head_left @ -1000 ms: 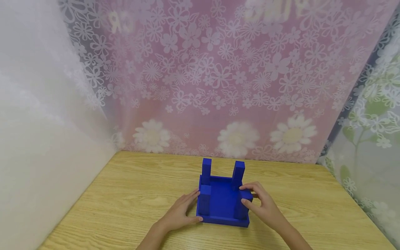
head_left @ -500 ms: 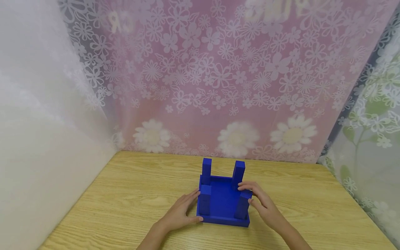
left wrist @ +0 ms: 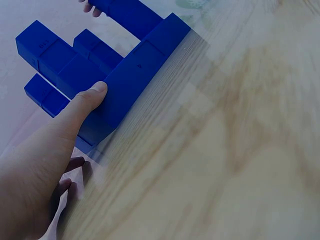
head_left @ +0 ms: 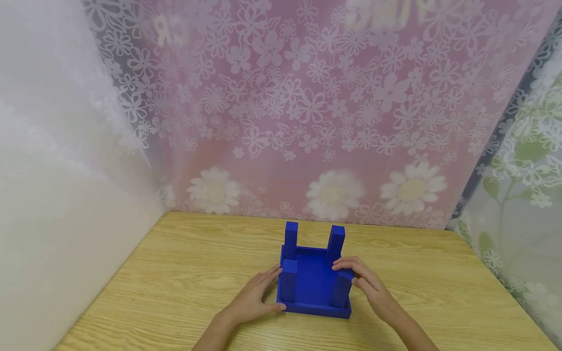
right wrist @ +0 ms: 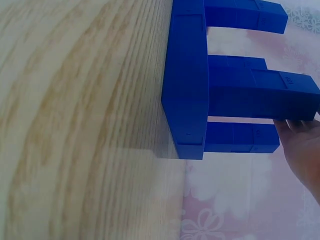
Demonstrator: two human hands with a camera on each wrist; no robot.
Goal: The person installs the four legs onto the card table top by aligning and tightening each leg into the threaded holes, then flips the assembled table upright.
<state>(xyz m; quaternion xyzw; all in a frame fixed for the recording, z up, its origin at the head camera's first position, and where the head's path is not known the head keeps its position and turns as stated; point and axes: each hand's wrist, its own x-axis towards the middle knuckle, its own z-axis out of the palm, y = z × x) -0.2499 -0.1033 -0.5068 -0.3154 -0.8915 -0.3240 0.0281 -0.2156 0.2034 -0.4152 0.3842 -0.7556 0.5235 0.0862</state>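
A square blue tray-like base (head_left: 312, 282) with a low rim sits on the wooden table, a post standing at each corner. My left hand (head_left: 249, 298) holds its front left corner, thumb on the front rim and fingertips along the left side. In the left wrist view, the left thumb (left wrist: 85, 105) lies on the base beside the front left post (left wrist: 47, 52). At the front right blue post (head_left: 340, 290), my right hand (head_left: 371, 285) has its fingers curled round the far side near the top, thumb at the right face. Part of that grip is hidden.
The back left post (head_left: 291, 240) and back right post (head_left: 336, 243) stand upright behind my hands. The wood-grain table (head_left: 197, 273) spreads around the base. Behind it hangs a flowered pink curtain (head_left: 307, 122), with a pale sheet (head_left: 79, 170) on the left.
My right thumb has slid rightward off the post's near face to its right side, and the right fingertips have shifted slightly left. The left hand and base stay in place.
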